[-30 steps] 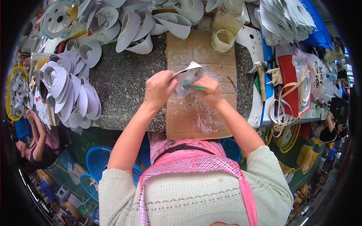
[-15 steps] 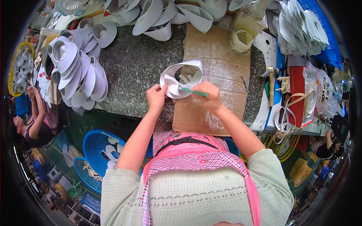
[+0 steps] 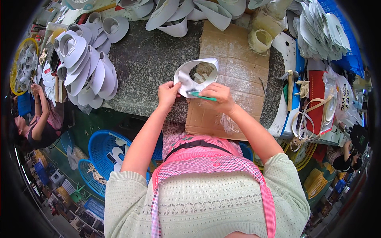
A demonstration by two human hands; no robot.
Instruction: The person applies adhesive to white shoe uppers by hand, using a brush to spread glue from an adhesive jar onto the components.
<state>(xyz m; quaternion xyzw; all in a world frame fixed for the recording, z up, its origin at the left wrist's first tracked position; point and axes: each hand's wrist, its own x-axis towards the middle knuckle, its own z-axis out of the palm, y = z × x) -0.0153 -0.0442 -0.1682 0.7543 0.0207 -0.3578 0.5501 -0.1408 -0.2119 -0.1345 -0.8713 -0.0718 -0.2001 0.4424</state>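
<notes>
A white ring-shaped piece, probably a shoe upper (image 3: 183, 77), is held over the worktop, its broad side toward me. My left hand (image 3: 168, 94) pinches its near left edge between thumb and fingers. In my right hand (image 3: 221, 96) is a slim green-handled brush (image 3: 207, 97), its tip against the upper's near inner surface. A few small pale strips (image 3: 203, 76) show through the opening. Under and beside the upper lies a glue-streaked cardboard sheet (image 3: 238, 83) on the speckled stone worktop (image 3: 139, 67).
Stacked white uppers (image 3: 73, 51) crowd the left, with more along the back. A crusted glue pot (image 3: 262, 39) stands at the back right. Farther right are a hammer (image 3: 291, 89), cream straps (image 3: 307, 117) and a red box (image 3: 316, 95). Blue baskets (image 3: 104, 146) sit below left.
The brush tip has moved toward the upper's near edge, with my right hand lower and closer to it. The upper has tilted flatter. The whole view has shifted slightly.
</notes>
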